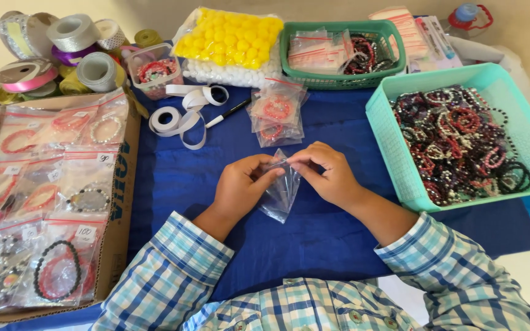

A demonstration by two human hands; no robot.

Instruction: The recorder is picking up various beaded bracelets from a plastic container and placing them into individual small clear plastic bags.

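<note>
Both hands met over the middle of the table [338,245], which was covered in blue cloth. The left hand [240,187] and the right hand [329,175] each held a grip pinched on the top edge of a small clear plastic bag [281,193], which hung down between them just above the cloth. Beyond the hands lay a small pile of bagged red bracelets [275,113], a black pen [228,113] and loose white ribbon [182,119]. A turquoise basket [526,132] heaped with beaded bracelets stood to the right. A cardboard box [121,202] of bagged bracelets sat to the left, with ribbon spools [62,52] behind it.
</note>
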